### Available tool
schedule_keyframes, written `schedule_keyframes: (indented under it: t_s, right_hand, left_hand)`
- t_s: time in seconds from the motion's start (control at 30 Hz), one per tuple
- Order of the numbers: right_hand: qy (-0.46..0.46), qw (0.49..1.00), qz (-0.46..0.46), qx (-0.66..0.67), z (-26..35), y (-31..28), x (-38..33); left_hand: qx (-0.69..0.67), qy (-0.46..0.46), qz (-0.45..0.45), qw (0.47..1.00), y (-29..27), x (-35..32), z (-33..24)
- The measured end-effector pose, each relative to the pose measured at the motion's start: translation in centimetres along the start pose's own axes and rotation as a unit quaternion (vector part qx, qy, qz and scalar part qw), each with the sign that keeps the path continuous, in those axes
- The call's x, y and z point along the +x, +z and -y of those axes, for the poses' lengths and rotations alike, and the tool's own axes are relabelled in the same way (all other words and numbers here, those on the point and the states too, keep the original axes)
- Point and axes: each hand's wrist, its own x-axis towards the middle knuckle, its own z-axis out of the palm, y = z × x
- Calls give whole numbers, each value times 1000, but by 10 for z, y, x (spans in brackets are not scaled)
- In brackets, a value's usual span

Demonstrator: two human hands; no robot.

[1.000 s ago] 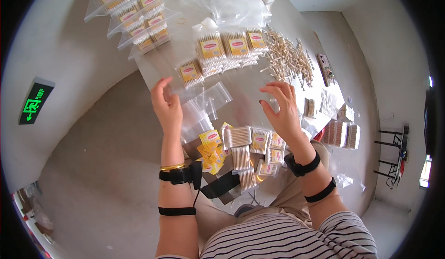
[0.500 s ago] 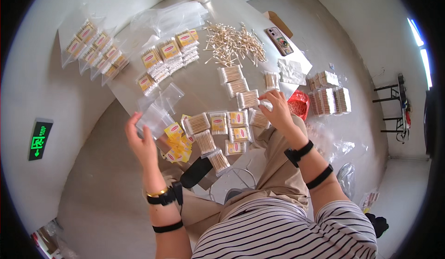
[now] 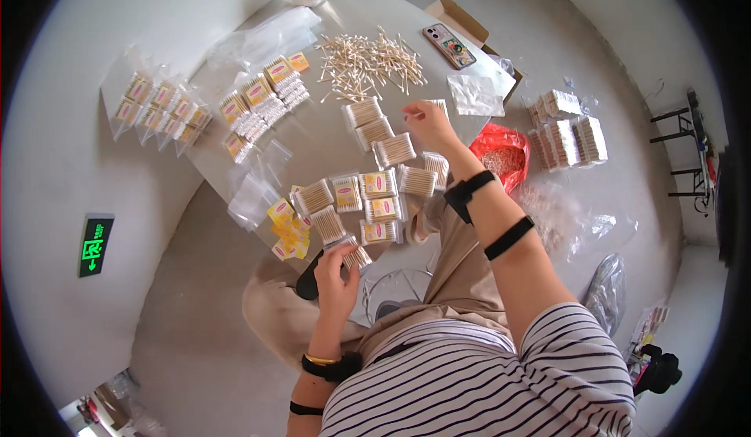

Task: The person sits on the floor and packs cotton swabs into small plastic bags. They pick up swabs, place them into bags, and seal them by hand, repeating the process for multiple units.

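Note:
My left hand (image 3: 338, 287) is at the table's near edge, thumb and fingers closed on the side of a clear bag of cotton swabs (image 3: 357, 258). My right hand (image 3: 430, 126) reaches over the far right of the table with bent fingers pressed together; what they hold, if anything, is hidden. Just behind it a small bundle of swabs (image 3: 440, 106) shows partly. Between the hands lie several bagged swab packs (image 3: 393, 150), some with yellow label cards (image 3: 378, 183). A loose heap of cotton swabs (image 3: 368, 63) spreads on the table beyond.
Stacked labelled packs (image 3: 256, 91) and empty clear bags (image 3: 254, 190) are on the left, near loose yellow cards (image 3: 287, 230). A phone (image 3: 450, 46) and white sheet (image 3: 475, 95) lie far right. A red bag (image 3: 501, 155) and swab stacks (image 3: 559, 142) are beyond the right edge.
My left hand has moved from beside the empty bags to the nearest swab bag. My right hand has left a pack at the right table edge and moved farther away. The view has shifted.

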Motion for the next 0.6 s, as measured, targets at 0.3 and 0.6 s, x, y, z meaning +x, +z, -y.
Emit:
schedule_keyframes:
  t_s: [0.3,0.6]
  right_hand:
    - [-23,992,116,-48,22,-49,-146]
    - [133,974,158,87,0,19,-199]
  left_hand:
    - [117,0,56,992,9,31,-17]
    - [190,143,-3,971,59,108,-22]
